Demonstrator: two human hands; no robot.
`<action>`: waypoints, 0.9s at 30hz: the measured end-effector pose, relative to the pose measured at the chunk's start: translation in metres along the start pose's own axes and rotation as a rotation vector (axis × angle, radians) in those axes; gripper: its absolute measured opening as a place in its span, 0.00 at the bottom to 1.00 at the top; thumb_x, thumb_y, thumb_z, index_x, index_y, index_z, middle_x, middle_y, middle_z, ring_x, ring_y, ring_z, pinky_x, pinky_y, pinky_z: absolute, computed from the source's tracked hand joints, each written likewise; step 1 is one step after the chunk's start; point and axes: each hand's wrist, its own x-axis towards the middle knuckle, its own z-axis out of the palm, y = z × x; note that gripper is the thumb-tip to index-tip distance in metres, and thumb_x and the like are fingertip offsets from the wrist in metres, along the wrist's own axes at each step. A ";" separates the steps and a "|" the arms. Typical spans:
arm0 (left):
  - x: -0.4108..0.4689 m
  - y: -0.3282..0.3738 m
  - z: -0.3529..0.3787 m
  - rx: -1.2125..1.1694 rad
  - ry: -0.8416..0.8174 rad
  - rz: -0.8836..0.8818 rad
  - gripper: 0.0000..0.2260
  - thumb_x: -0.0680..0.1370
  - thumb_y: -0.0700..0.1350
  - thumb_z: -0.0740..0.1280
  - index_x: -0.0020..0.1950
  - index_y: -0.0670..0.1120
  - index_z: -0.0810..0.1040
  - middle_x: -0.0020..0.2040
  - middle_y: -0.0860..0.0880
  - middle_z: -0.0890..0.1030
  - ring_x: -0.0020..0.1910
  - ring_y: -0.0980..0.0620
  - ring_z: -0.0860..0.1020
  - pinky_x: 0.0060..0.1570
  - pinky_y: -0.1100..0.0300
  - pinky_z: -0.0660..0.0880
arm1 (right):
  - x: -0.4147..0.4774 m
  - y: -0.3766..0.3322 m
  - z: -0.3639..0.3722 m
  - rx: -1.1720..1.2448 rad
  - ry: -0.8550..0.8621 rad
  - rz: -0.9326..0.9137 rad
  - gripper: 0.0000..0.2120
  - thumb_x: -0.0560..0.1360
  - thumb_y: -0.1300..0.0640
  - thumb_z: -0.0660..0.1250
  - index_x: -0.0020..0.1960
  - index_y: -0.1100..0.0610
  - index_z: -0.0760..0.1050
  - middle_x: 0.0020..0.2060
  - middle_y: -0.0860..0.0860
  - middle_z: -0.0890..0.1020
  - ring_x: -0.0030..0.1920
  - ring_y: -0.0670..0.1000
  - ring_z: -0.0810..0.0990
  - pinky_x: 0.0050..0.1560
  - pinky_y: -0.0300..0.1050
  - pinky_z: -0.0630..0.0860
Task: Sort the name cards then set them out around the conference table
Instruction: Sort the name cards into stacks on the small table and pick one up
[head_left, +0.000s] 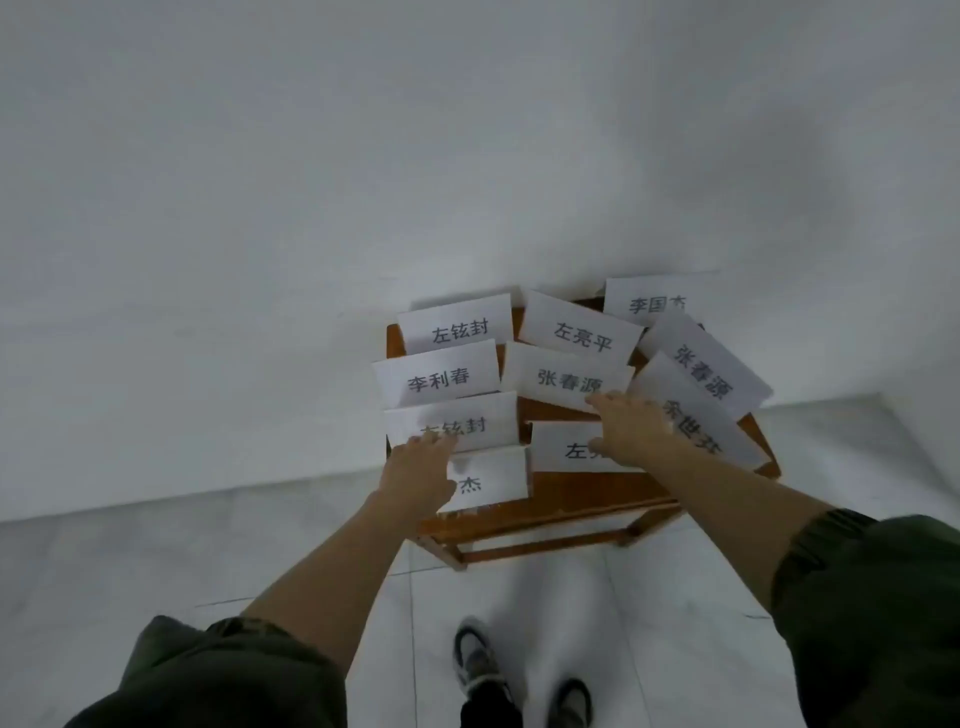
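Several white folded name cards with black printed characters lie spread over a small wooden table (582, 499) against the wall. My left hand (415, 470) reaches over the near-left cards, fingertips touching the lower edge of one card (467, 421) and covering part of the card below (491, 480). My right hand (631, 431) lies flat across the middle, fingertips on the near edge of a centre card (563, 376) and palm over another card (563, 447). Neither hand visibly grips a card. More cards (698, 364) overlap at the right.
The table stands on a pale tiled floor (156, 561) right against a white wall (363, 156). Its lower wooden rail (545, 548) faces me. My shoes (519, 675) are on the floor just in front of it.
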 end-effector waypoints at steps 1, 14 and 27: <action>0.007 -0.005 0.002 0.004 -0.039 0.007 0.26 0.76 0.50 0.68 0.73 0.48 0.65 0.68 0.48 0.73 0.64 0.46 0.73 0.63 0.52 0.71 | 0.006 -0.002 0.001 0.000 -0.024 0.014 0.32 0.77 0.45 0.67 0.77 0.51 0.58 0.72 0.54 0.68 0.68 0.59 0.70 0.65 0.55 0.68; 0.041 -0.039 -0.013 -0.188 -0.342 0.076 0.21 0.77 0.50 0.67 0.69 0.51 0.70 0.65 0.49 0.75 0.64 0.47 0.73 0.59 0.53 0.73 | 0.030 -0.002 -0.009 0.132 -0.230 0.113 0.24 0.73 0.47 0.72 0.68 0.47 0.73 0.63 0.52 0.78 0.57 0.53 0.78 0.55 0.46 0.77; 0.049 -0.082 -0.161 -0.260 -0.188 0.085 0.17 0.76 0.49 0.69 0.64 0.48 0.75 0.61 0.47 0.77 0.53 0.49 0.75 0.52 0.59 0.73 | 0.045 -0.024 -0.166 0.078 -0.039 0.004 0.25 0.70 0.43 0.75 0.64 0.52 0.77 0.55 0.51 0.80 0.54 0.53 0.79 0.52 0.48 0.77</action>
